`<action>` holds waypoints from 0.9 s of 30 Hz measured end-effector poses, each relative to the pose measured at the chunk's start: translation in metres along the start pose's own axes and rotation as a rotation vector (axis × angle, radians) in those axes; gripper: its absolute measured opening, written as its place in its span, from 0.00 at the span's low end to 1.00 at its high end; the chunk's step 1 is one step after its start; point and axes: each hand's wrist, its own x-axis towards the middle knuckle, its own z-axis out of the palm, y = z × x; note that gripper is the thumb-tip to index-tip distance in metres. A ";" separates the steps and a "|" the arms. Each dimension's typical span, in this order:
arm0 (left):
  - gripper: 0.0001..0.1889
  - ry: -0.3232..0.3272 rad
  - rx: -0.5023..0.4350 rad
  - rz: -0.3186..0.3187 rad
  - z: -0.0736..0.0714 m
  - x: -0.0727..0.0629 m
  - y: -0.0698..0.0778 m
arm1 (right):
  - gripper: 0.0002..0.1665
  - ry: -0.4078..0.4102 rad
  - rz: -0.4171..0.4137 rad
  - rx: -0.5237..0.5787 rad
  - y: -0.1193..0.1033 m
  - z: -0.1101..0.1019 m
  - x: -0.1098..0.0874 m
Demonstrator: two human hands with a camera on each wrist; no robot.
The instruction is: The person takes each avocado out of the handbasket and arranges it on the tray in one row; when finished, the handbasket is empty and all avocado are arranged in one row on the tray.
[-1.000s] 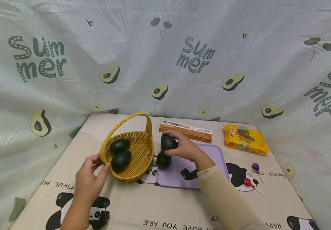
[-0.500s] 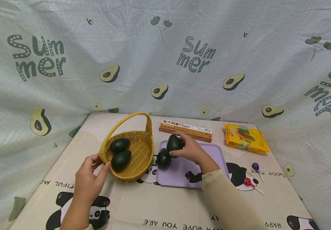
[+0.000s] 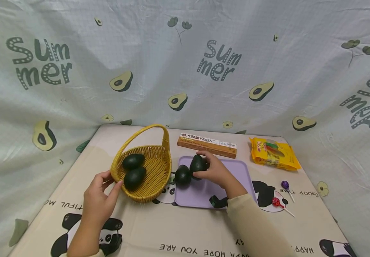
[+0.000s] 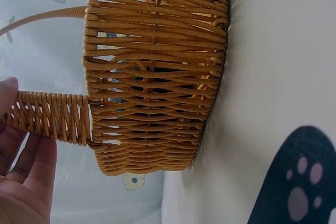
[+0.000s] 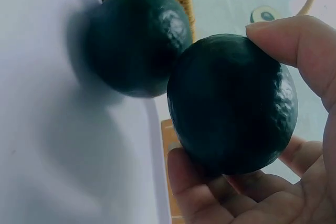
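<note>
Held avocado (image 3: pixel 198 164): in the right hand (image 3: pixel 216 171), over the far part of the lilac tray (image 3: pixel 201 198), just right of the tray avocado (image 3: pixel 183 175); whether its underside touches the tray is hard to tell.
Change from a second ago: the held avocado was farther left, beyond the tray avocado; it is now to that one's right, and the right hand has shifted with it. The left hand (image 3: pixel 99 200) and the basket (image 3: pixel 157 171) look unmoved.
Right fingers (image 5: pixel 194 190): spread wide round the held avocado, thumb on one side, the others curled against the opposite side.
Left fingers (image 4: pixel 42 166): pinched narrow on the lower end of the wicker handle (image 4: pixel 50 119).
Inside the basket: a far avocado (image 3: pixel 133 161) and a near avocado (image 3: pixel 135 178), side by side at the left.
</note>
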 end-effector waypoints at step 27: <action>0.24 0.008 -0.003 0.007 0.001 -0.001 0.002 | 0.52 0.009 0.050 -0.123 0.029 0.005 -0.002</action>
